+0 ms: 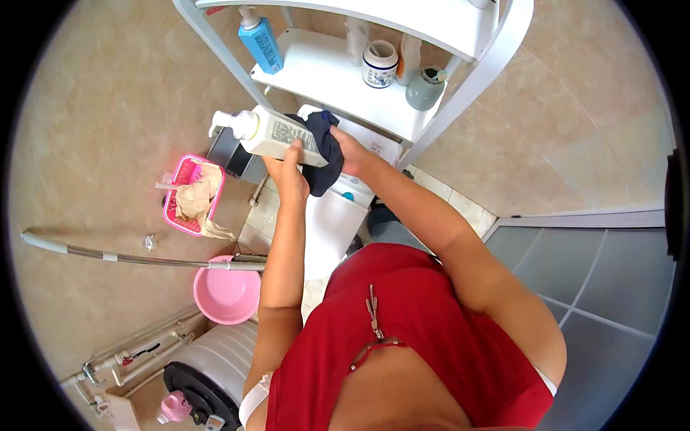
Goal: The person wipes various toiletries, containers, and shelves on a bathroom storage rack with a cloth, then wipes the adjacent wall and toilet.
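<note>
A white pump bottle point(284, 135) with a printed label lies tilted in my left hand point(289, 174), its pump head pointing left. The fingers of that hand are wrapped round the bottle's side, with the thumb over the label. My right hand point(350, 152) grips a dark cloth point(325, 154) and presses it against the bottle's base end. Part of the cloth reaches behind the bottle, and some of the right fingers are hidden by it. Both hands are in front of the white shelf unit point(327, 75).
On the shelf stand a blue pump bottle point(261, 44), a patterned white jar point(379, 66) and a grey-green jar point(425, 89). A pink basket point(169, 208) with brown paper hangs at the left wall. Below are a curved metal rail point(158, 261) and a pink basin point(226, 294).
</note>
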Available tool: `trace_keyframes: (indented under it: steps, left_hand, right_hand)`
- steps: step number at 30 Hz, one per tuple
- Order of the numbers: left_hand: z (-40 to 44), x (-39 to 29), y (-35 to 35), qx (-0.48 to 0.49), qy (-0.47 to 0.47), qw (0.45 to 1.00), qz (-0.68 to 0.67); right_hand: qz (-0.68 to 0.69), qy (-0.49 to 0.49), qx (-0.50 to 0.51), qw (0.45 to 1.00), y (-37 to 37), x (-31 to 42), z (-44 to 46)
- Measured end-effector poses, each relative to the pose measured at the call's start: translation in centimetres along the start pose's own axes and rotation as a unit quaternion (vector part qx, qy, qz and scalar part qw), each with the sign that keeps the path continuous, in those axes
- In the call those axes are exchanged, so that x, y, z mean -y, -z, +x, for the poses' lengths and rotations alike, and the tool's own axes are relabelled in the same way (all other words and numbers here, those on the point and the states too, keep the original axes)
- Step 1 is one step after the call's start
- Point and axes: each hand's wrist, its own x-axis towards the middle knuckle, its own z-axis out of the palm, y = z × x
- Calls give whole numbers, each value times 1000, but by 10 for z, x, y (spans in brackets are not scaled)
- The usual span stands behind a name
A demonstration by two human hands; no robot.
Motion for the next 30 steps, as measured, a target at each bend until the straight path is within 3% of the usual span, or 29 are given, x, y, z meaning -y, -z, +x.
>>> trace_keyframes:
  steps: [3,6,8,10,12,15,19,21,26,30]
  left_hand:
    - [-6,5,9,48,-51,991,117]
    - [-7,8,19,60,-115,964,233]
    - [-9,7,22,37,-92,966,238]
    - [-12,5,24,33,-109,954,276]
    - [-15,2,27,47,-163,922,348]
    - [-13,-7,34,15,-45,978,202]
    - [6,-6,69,-83,-117,962,232]
    - [2,-7,88,-111,-105,961,231]
    - [-31,-11,125,-172,-9,945,278]
    - [-52,5,135,-178,19,937,301]
  right_hand:
    - [-40,35,-152,987,-14,-16,-6]
    - [-77,38,-219,972,-13,-23,-5]
    - [-155,72,-266,949,-7,-29,-3]
    - [-410,101,-313,851,9,-31,5]
    - [-600,130,-343,711,0,-24,2]
    - [-697,219,-300,614,-30,3,-4]
    - [-707,402,-266,517,-61,46,4]
    - [-749,411,-250,456,-55,64,17]
    - [-885,212,-214,356,37,67,62]
    - [-881,215,-208,367,35,67,109]
